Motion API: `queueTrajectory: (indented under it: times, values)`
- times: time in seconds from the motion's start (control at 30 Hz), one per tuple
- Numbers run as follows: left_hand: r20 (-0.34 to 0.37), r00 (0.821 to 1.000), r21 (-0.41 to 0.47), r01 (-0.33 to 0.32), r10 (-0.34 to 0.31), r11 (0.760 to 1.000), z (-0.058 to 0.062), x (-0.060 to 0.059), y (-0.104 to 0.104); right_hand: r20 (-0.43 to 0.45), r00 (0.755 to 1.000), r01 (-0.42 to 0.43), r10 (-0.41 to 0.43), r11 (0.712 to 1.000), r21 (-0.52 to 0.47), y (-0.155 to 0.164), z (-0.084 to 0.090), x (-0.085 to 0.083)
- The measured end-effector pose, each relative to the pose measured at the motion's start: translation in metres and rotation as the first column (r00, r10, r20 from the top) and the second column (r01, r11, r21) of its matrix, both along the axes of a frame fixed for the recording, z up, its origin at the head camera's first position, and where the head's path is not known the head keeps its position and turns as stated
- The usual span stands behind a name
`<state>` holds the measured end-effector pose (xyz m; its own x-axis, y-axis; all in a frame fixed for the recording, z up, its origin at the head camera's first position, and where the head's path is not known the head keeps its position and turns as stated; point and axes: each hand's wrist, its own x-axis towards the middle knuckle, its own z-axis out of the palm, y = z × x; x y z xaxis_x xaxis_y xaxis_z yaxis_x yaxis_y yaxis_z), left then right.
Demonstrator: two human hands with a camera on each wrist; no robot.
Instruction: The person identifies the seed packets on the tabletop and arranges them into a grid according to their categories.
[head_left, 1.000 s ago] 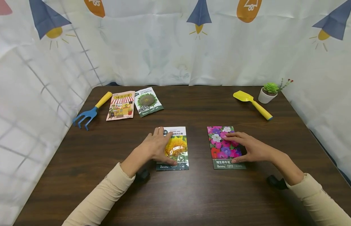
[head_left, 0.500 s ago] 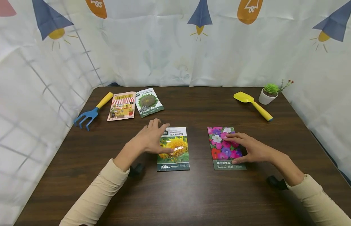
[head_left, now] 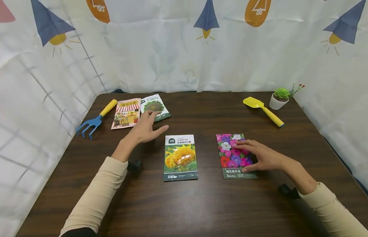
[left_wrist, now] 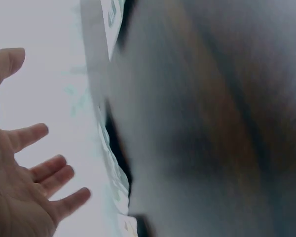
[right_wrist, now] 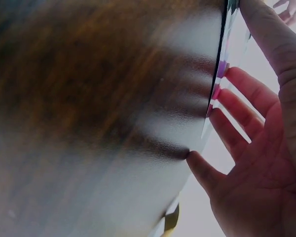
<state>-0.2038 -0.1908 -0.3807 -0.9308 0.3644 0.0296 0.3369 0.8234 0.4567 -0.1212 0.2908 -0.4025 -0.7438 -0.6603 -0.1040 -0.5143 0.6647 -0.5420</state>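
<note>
packet (head_left: 236, 157) under right hand (head_left: 265, 158) shows its lettering (head_left: 233, 171) only from head

L hand (head_left: 144, 130) hides btm of green-head pkt (head_left: 154, 104), contact unclear. R hand (head_left: 263, 157) covers pt of pink-flower pkt (head_left: 232, 156). L wrist cam: tabletop (left_wrist: 212, 123) blurred, hand cut off at L edge.

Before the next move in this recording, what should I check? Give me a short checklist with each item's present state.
1. Left hand free: ok, it holds nothing.
2. Left hand clear of the green-flower packet: cannot tell; they overlap in the head view.
3. Right hand on the petunia packet: ok, touching it.
4. Yellow-sunflower packet uncovered: ok.
5. Pink packet apart from the green-flower packet: cannot tell; their edges meet in view.
</note>
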Motion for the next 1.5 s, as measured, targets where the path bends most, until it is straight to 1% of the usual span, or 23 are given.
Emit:
queueTrajectory:
  times: [0.17,0.27,0.33,0.53,0.63,0.73,0.83,0.97,1.03,1.17,1.23,1.33,1.5]
  values:
    - [-0.08,0.997,0.056,-0.015,0.02,0.998,-0.007,-0.023,-0.009,-0.007,1.0,0.006,-0.006,1.0,0.016,0.0,0.0,0.0]
    - [-0.099,0.995,0.064,-0.022,0.028,0.998,-0.011,-0.034,-0.014,-0.008,1.0,0.01,-0.01,1.0,0.027,0.0,0.0,0.001]
    - [-0.097,0.995,0.063,-0.031,0.037,0.998,-0.013,-0.04,-0.016,-0.008,1.0,0.012,-0.012,0.999,0.029,0.0,0.0,0.001]
    - [-0.066,0.994,0.01,-0.083,0.084,0.996,-0.015,-0.06,-0.019,-0.004,1.0,0.013,-0.013,1.0,0.025,-0.001,-0.001,0.001]
    - [-0.043,0.993,-0.023,-0.107,0.106,0.994,-0.017,-0.068,-0.022,0.004,1.0,0.015,-0.015,1.0,0.026,-0.001,-0.001,0.002]
    - [-0.03,0.993,-0.054,-0.118,0.116,0.992,-0.019,-0.075,-0.023,0.007,1.0,0.017,-0.017,0.999,0.03,-0.002,-0.001,0.003]
    - [-0.015,0.994,-0.073,-0.113,0.112,0.991,-0.019,-0.079,-0.021,0.008,1.0,0.019,-0.02,0.999,0.034,-0.002,0.0,0.002]
    - [-0.031,0.995,-0.098,-0.1,0.097,0.99,-0.017,-0.082,-0.015,0.011,1.0,0.027,-0.027,0.999,0.041,-0.001,0.001,0.002]
    - [-0.035,0.993,-0.096,-0.113,0.11,0.989,-0.016,-0.082,-0.012,0.01,1.0,0.029,-0.029,0.999,0.043,0.0,0.001,0.002]
    - [0.015,0.986,-0.073,-0.167,0.169,0.983,-0.015,-0.079,-0.01,0.004,1.0,0.026,-0.026,0.999,0.041,0.0,0.001,0.001]
    - [0.032,0.983,-0.078,-0.177,0.18,0.981,-0.015,-0.078,-0.008,0.003,1.0,0.025,-0.025,0.999,0.041,-0.001,0.0,0.001]
    - [0.041,0.986,-0.084,-0.155,0.159,0.984,-0.016,-0.078,-0.006,0.005,1.0,0.027,-0.027,0.999,0.046,-0.001,-0.001,0.0]
    - [0.048,0.995,-0.078,-0.086,0.09,0.993,-0.019,-0.082,0.0,0.008,0.999,0.033,-0.033,0.998,0.052,-0.001,-0.002,-0.001]
